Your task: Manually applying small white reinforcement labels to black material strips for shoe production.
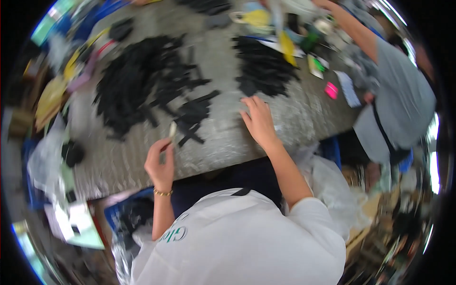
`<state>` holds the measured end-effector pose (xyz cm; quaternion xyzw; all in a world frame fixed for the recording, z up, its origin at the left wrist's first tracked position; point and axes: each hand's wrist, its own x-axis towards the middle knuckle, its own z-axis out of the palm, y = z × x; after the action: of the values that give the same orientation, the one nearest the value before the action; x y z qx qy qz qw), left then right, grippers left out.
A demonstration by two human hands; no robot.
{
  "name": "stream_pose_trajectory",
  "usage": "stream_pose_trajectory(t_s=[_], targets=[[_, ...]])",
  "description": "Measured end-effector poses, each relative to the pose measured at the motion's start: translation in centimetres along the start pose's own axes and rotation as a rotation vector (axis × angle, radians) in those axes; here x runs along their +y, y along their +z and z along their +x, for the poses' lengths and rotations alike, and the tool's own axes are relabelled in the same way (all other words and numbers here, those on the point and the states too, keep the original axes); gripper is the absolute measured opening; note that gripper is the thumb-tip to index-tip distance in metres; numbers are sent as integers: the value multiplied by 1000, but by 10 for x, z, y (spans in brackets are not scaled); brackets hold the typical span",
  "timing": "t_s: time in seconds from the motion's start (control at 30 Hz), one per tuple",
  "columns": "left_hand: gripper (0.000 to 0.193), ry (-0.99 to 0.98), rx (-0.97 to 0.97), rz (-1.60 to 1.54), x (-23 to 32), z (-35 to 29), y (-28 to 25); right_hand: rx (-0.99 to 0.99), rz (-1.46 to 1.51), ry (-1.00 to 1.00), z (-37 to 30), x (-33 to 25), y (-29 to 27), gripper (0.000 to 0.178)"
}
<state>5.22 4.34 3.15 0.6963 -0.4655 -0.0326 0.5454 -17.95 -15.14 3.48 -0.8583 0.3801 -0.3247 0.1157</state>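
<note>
Pinched in the fingers of my left hand (160, 166) is a small cream-coloured, stick-like piece (173, 128); blur hides its exact kind. It points away from me, next to a loose cluster of black strips (194, 114) on the table. My right hand (259, 122) is open over the bare plastic-covered surface, fingers spread and apparently holding nothing. Its fingertips are just short of a neater pile of flat black strips (263, 66). Farther left lies a large, tangled heap of black strips (128, 80).
The table (223, 130) is covered with clear plastic. A person in a grey shirt (403, 99) reaches across at the right. A pink square (331, 90) and a light blue strip (348, 89) lie near them. Plastic bags (332, 190) hang below the table edge.
</note>
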Motion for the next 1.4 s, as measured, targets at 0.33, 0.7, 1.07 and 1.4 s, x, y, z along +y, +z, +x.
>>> stream_pose_trajectory(t_s=[0.33,0.7,1.07,1.4], targets=[[15,-41,-11,1,5,-14,-3,-242,214,-113,-38,-71,66,26],[19,178,-156,-15,33,-4,39,-90,247,-218,-46,-24,22,10],[17,331,-517,41,30,-17,59,-168,151,-383,-79,0,-5,15],[14,302,-620,-52,22,-21,79,-178,208,-17,-86,-14,-7,24]])
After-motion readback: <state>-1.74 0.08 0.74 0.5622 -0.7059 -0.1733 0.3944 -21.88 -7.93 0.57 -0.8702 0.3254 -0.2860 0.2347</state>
